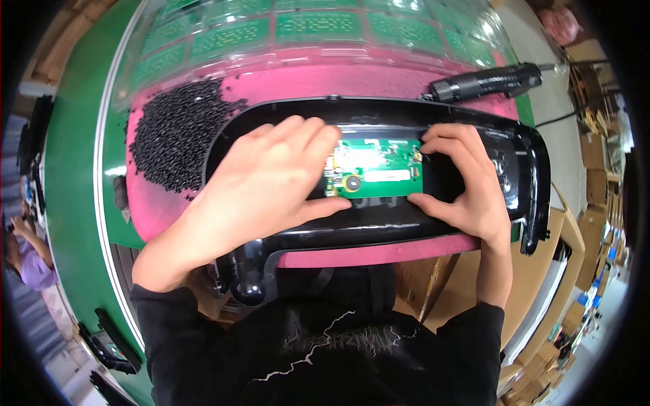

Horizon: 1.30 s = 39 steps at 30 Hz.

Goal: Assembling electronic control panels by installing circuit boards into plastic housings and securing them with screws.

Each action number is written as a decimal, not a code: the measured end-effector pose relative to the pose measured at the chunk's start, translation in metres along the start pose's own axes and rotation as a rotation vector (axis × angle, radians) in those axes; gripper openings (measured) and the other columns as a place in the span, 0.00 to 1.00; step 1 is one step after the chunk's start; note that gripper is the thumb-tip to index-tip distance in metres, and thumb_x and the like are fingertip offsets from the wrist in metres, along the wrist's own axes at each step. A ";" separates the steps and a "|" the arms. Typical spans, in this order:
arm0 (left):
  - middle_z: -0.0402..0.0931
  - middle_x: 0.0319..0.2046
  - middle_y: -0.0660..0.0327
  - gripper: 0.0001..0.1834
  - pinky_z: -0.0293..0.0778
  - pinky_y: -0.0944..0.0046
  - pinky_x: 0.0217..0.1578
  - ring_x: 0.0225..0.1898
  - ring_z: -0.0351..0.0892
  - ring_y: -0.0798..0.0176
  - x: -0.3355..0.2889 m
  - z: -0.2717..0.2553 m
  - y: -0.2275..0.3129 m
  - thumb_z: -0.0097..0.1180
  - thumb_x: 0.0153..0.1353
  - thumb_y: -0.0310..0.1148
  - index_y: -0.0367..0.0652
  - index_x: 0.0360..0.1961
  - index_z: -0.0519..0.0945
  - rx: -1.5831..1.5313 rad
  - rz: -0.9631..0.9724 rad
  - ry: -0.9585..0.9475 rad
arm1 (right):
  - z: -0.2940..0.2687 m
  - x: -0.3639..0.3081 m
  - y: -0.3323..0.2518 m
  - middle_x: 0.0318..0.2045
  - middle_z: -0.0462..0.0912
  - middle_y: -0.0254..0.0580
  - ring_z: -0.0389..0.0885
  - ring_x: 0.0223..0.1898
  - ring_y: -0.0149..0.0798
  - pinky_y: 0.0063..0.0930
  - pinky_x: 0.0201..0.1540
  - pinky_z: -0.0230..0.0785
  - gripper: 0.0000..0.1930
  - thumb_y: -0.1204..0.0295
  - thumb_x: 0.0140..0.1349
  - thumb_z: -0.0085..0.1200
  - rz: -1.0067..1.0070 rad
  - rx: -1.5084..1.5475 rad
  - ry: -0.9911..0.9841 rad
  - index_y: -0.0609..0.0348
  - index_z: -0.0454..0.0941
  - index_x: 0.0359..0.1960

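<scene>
A green circuit board (396,188) with a small round black part lies inside a long glossy black plastic housing (318,237). My left hand (274,169) grips the board's left edge, thumb below and curled fingers above. At its right edge, my right hand (470,179) has its bent fingers at the upper corner and its thumb at the lower corner. The board sits between both hands, within the housing's raised rim. Whether it touches the housing floor cannot be made out.
A heap of small black screws (179,132) lies on the pink mat (152,210) at left. Behind are clear trays (325,51) of green boards. A black electric screwdriver (487,82) rests at the back right. Cardboard boxes (467,298) stand at right. Another person (37,267) is at far left.
</scene>
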State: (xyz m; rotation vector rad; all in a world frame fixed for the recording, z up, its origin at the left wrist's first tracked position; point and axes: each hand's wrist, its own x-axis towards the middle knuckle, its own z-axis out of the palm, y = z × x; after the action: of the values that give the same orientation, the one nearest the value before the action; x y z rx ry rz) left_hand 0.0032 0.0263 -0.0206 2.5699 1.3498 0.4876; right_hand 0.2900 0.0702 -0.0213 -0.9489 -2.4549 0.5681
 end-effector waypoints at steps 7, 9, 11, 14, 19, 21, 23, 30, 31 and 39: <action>0.75 0.37 0.57 0.35 0.77 0.60 0.41 0.40 0.78 0.56 -0.009 0.001 0.003 0.73 0.49 0.48 0.33 0.50 0.74 0.028 0.078 0.050 | -0.005 -0.008 -0.010 0.51 0.76 0.49 0.75 0.55 0.52 0.41 0.59 0.68 0.32 0.76 0.38 0.75 0.071 0.000 -0.032 0.61 0.75 0.49; 0.75 0.37 0.55 0.37 0.78 0.60 0.40 0.40 0.79 0.54 -0.013 -0.001 0.005 0.71 0.52 0.50 0.31 0.53 0.74 0.005 0.099 0.091 | -0.013 -0.007 -0.021 0.49 0.78 0.47 0.76 0.54 0.50 0.40 0.60 0.68 0.35 0.75 0.36 0.76 0.082 -0.039 -0.032 0.62 0.75 0.51; 0.80 0.37 0.50 0.31 0.80 0.56 0.38 0.39 0.84 0.48 -0.012 -0.005 -0.004 0.69 0.57 0.46 0.31 0.51 0.76 -0.153 0.047 0.202 | -0.029 -0.009 -0.023 0.46 0.81 0.44 0.79 0.49 0.43 0.37 0.54 0.71 0.32 0.74 0.45 0.73 0.164 0.010 0.026 0.63 0.75 0.55; 0.81 0.33 0.51 0.08 0.80 0.55 0.36 0.34 0.84 0.47 -0.006 -0.025 -0.031 0.66 0.60 0.28 0.35 0.37 0.81 -0.122 -0.072 0.411 | -0.072 -0.023 0.022 0.43 0.83 0.42 0.80 0.40 0.33 0.29 0.46 0.72 0.22 0.70 0.66 0.60 0.417 -0.187 0.388 0.61 0.73 0.60; 0.81 0.40 0.49 0.16 0.76 0.51 0.48 0.45 0.81 0.43 -0.019 -0.028 -0.077 0.65 0.50 0.19 0.32 0.43 0.83 -0.080 0.000 0.353 | -0.134 0.000 0.092 0.47 0.81 0.32 0.78 0.39 0.28 0.23 0.43 0.72 0.19 0.60 0.75 0.52 0.542 -0.071 0.193 0.50 0.74 0.63; 0.81 0.41 0.49 0.18 0.76 0.51 0.48 0.46 0.80 0.42 -0.014 -0.027 -0.079 0.65 0.50 0.18 0.34 0.45 0.83 -0.059 -0.084 0.180 | -0.129 0.019 0.088 0.47 0.78 0.34 0.80 0.44 0.27 0.23 0.45 0.75 0.19 0.59 0.72 0.57 0.787 0.101 0.222 0.48 0.74 0.61; 0.81 0.40 0.49 0.17 0.77 0.51 0.47 0.45 0.81 0.42 -0.011 -0.025 -0.079 0.65 0.49 0.18 0.34 0.44 0.85 -0.036 -0.096 0.145 | -0.103 0.037 0.078 0.48 0.79 0.38 0.81 0.46 0.30 0.27 0.48 0.76 0.22 0.64 0.69 0.61 0.585 0.144 0.476 0.54 0.71 0.61; 0.82 0.33 0.46 0.10 0.78 0.48 0.42 0.40 0.83 0.41 -0.002 -0.025 -0.086 0.62 0.49 0.21 0.35 0.35 0.85 -0.060 -0.096 0.145 | -0.038 0.098 0.045 0.37 0.83 0.40 0.82 0.40 0.34 0.33 0.47 0.75 0.13 0.66 0.66 0.61 0.332 0.952 0.418 0.63 0.77 0.44; 0.82 0.32 0.46 0.10 0.78 0.51 0.40 0.38 0.83 0.44 -0.002 -0.025 -0.086 0.64 0.48 0.20 0.33 0.34 0.84 -0.102 -0.139 0.123 | -0.032 0.104 0.041 0.34 0.82 0.39 0.81 0.38 0.33 0.31 0.45 0.74 0.12 0.65 0.66 0.61 0.320 1.007 0.433 0.62 0.78 0.40; 0.84 0.32 0.48 0.08 0.80 0.57 0.39 0.35 0.86 0.49 -0.002 -0.044 -0.058 0.66 0.52 0.22 0.33 0.35 0.85 -0.258 -0.240 0.307 | -0.025 0.090 -0.025 0.28 0.72 0.34 0.72 0.31 0.35 0.45 0.51 0.68 0.12 0.61 0.67 0.52 -0.053 1.602 0.609 0.56 0.72 0.40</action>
State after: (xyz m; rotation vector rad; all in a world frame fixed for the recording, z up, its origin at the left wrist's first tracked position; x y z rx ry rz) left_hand -0.0585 0.0581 0.0008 2.1545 1.5486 0.9701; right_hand 0.2305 0.1221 0.0355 -0.2335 -0.8800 1.5223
